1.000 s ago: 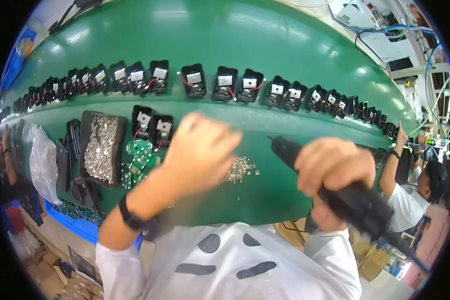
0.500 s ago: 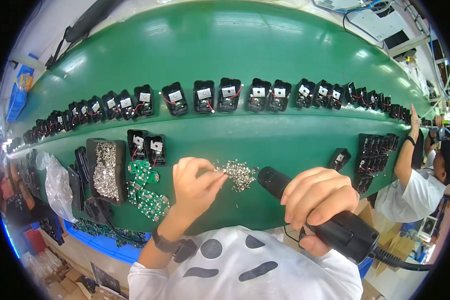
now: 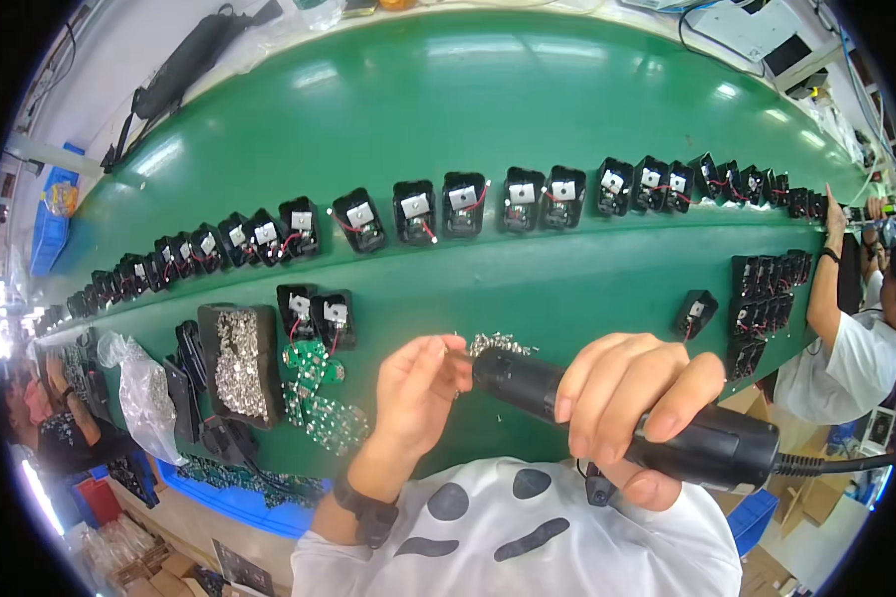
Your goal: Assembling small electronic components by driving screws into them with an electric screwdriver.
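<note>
Left hand [image 3: 420, 390] moved to the black driver [image 3: 712, 444], fingertips pinched; right hand [image 3: 635, 403] grips it.

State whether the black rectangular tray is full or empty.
Filled: small silvery metal parts blanket the tray; whether brimful, I cannot tell.

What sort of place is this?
Probably an electronics assembly workshop: black housings lined up along a green bench, bare circuit boards, and a corded black handheld tool in the right hand.

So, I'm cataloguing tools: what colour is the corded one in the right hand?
The corded tool is black, clearest in the head view.
</note>
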Demonstrator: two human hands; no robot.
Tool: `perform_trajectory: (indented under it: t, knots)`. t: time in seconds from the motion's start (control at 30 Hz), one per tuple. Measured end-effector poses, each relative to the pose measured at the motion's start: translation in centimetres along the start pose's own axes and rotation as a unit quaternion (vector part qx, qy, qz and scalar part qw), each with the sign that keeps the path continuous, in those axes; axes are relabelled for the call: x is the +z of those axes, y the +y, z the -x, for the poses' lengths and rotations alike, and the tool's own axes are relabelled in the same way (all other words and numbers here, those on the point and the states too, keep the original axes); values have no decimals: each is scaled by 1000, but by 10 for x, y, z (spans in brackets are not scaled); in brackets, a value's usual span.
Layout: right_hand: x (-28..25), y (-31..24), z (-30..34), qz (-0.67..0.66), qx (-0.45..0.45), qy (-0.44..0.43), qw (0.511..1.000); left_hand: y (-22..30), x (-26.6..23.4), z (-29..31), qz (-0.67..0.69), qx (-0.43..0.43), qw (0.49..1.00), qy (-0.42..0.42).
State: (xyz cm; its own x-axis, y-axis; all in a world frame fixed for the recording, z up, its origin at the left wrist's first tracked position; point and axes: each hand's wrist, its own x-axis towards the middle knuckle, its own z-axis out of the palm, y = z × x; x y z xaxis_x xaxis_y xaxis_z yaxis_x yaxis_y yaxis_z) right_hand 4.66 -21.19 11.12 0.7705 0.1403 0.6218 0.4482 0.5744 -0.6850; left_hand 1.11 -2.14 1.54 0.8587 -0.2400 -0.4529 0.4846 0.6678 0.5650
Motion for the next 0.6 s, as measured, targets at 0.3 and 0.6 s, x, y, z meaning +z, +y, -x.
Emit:
perform_trajectory:
  t: [0.3,0.6]
  knots:
    - [1,2,-4,37,-33,-49,998,2,17,-6,119,-19,993,8]
    - [5,12,-16,20,-43,-51,998,-8,21,-10,224,12,974,1]
